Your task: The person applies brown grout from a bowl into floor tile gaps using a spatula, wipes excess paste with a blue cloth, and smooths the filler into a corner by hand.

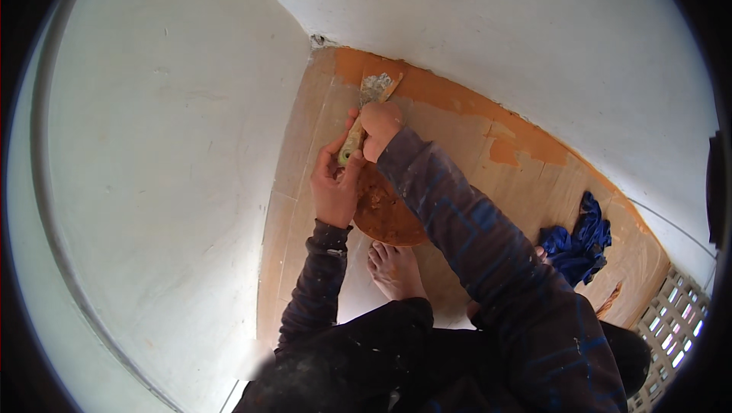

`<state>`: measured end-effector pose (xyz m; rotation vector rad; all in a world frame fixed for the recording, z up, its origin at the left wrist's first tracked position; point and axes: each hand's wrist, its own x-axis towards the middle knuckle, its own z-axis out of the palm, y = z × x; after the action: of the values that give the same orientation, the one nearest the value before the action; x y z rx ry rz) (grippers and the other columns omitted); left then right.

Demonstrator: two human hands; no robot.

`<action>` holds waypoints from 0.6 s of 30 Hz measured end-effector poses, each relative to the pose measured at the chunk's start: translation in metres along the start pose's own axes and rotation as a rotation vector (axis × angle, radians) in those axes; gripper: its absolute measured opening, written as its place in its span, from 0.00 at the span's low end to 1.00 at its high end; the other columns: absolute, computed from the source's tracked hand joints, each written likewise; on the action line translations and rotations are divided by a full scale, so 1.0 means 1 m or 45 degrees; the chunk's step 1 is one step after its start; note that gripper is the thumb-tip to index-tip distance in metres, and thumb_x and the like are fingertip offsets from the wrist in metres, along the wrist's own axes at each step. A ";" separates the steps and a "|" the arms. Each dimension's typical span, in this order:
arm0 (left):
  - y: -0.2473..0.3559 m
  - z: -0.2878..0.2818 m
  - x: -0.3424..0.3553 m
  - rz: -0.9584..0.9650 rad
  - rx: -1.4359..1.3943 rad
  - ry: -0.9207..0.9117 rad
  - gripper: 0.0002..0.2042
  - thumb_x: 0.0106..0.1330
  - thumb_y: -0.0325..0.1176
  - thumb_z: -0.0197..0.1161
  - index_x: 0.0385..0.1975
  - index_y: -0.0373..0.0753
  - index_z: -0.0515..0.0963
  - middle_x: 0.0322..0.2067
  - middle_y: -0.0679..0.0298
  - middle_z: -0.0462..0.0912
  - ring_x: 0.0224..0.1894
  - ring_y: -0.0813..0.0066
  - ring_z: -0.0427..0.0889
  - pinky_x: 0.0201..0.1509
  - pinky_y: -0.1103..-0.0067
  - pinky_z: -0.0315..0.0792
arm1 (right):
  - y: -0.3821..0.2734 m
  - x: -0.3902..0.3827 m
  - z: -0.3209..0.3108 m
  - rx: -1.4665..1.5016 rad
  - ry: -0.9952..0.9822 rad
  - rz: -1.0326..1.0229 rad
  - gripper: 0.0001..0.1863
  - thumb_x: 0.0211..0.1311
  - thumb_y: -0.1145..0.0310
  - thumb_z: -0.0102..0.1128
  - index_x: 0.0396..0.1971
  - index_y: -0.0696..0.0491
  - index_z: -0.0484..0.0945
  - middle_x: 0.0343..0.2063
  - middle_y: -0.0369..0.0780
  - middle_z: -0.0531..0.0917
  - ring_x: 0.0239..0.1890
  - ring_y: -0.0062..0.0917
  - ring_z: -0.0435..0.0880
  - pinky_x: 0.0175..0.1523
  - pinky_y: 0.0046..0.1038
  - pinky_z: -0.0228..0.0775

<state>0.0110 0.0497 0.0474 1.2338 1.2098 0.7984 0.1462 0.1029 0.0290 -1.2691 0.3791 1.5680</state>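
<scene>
A putty knife (pixel 351 143) with a pale yellowish handle and a grey, smeared blade (pixel 375 88) points toward the far wall. My left hand (pixel 335 193) grips its handle between thumb and fingers, near the butt end. My right hand (pixel 380 129) is a closed fist against the upper handle, just below the blade. What that fist wraps round is hidden. An orange-smeared strip slants beside the blade. Under my hands and right forearm is a round container of lumpy orange-brown paste (pixel 387 211), partly covered by the forearm.
Orange coating (pixel 450 97) runs along the tiled floor (pixel 450 139) at the far wall's foot. White walls (pixel 175 161) rise at the left and ahead. My bare foot (pixel 396 270) is close below the container. At right lie a crumpled blue cloth (pixel 578 244) and a pale lattice crate (pixel 671 321).
</scene>
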 end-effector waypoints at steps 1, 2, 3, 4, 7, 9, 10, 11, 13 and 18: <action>-0.002 -0.002 0.000 0.004 0.014 -0.010 0.17 0.75 0.30 0.63 0.59 0.30 0.76 0.53 0.62 0.83 0.50 0.81 0.81 0.50 0.83 0.76 | -0.001 -0.005 0.003 -0.027 -0.015 0.012 0.13 0.68 0.78 0.44 0.49 0.62 0.73 0.39 0.46 0.81 0.38 0.37 0.82 0.39 0.43 0.78; -0.005 -0.005 0.000 0.014 0.012 0.001 0.17 0.73 0.29 0.64 0.58 0.30 0.77 0.50 0.62 0.84 0.47 0.83 0.81 0.46 0.84 0.76 | -0.001 -0.005 0.006 -0.011 -0.021 0.013 0.13 0.68 0.78 0.44 0.49 0.62 0.73 0.39 0.46 0.81 0.38 0.37 0.82 0.39 0.43 0.78; -0.003 -0.004 0.000 0.024 0.002 0.005 0.16 0.72 0.28 0.66 0.57 0.29 0.77 0.48 0.62 0.84 0.44 0.85 0.81 0.42 0.86 0.75 | -0.003 0.000 0.005 -0.118 0.018 0.031 0.12 0.68 0.79 0.45 0.47 0.62 0.74 0.40 0.46 0.82 0.38 0.37 0.83 0.40 0.43 0.79; -0.002 -0.004 0.001 0.028 0.009 -0.005 0.16 0.72 0.28 0.66 0.57 0.29 0.77 0.48 0.62 0.84 0.44 0.85 0.81 0.42 0.86 0.75 | -0.004 0.004 0.005 -0.226 0.055 0.051 0.11 0.68 0.79 0.46 0.46 0.63 0.75 0.41 0.46 0.82 0.39 0.37 0.83 0.41 0.43 0.81; 0.006 -0.004 0.004 -0.019 0.028 0.012 0.16 0.71 0.27 0.67 0.55 0.28 0.79 0.40 0.63 0.86 0.39 0.86 0.81 0.39 0.87 0.74 | -0.004 0.020 0.001 -0.303 0.055 0.052 0.11 0.68 0.79 0.47 0.44 0.62 0.77 0.40 0.45 0.83 0.37 0.37 0.84 0.41 0.44 0.81; 0.017 0.024 0.006 -0.104 -0.001 -0.060 0.16 0.70 0.26 0.67 0.54 0.28 0.79 0.35 0.65 0.86 0.37 0.86 0.81 0.40 0.87 0.75 | -0.007 0.069 -0.054 -1.147 -0.249 -0.401 0.12 0.67 0.79 0.47 0.46 0.61 0.76 0.40 0.46 0.83 0.36 0.37 0.84 0.40 0.45 0.81; 0.015 0.016 0.008 -0.087 0.008 -0.047 0.16 0.70 0.26 0.67 0.54 0.28 0.79 0.35 0.65 0.86 0.37 0.86 0.81 0.40 0.87 0.75 | -0.003 0.073 -0.049 -1.592 -0.478 -0.574 0.12 0.67 0.79 0.47 0.47 0.61 0.76 0.40 0.46 0.83 0.36 0.37 0.85 0.39 0.46 0.82; 0.007 0.004 0.010 -0.019 0.082 -0.031 0.16 0.69 0.25 0.67 0.54 0.28 0.80 0.34 0.66 0.86 0.36 0.86 0.81 0.39 0.87 0.75 | -0.001 0.075 -0.043 -1.979 -0.675 -0.848 0.13 0.67 0.79 0.47 0.48 0.60 0.76 0.40 0.46 0.83 0.36 0.37 0.85 0.39 0.46 0.82; 0.011 -0.019 0.009 0.057 0.155 -0.004 0.16 0.68 0.25 0.67 0.54 0.27 0.80 0.33 0.66 0.86 0.35 0.86 0.81 0.39 0.87 0.75 | 0.019 0.057 -0.021 -1.600 -0.590 -0.679 0.11 0.68 0.77 0.48 0.47 0.60 0.74 0.39 0.46 0.81 0.35 0.36 0.84 0.37 0.44 0.81; 0.020 -0.069 -0.027 0.009 0.012 -0.002 0.16 0.67 0.25 0.69 0.53 0.29 0.79 0.37 0.66 0.87 0.38 0.85 0.82 0.42 0.85 0.75 | 0.055 -0.042 0.027 -0.042 -0.063 0.071 0.08 0.70 0.74 0.50 0.44 0.59 0.70 0.36 0.45 0.78 0.34 0.36 0.83 0.33 0.39 0.78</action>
<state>-0.0589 0.0467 0.0797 1.2465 1.2095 0.7979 0.0819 0.0788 0.0564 -1.2520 0.3612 1.6556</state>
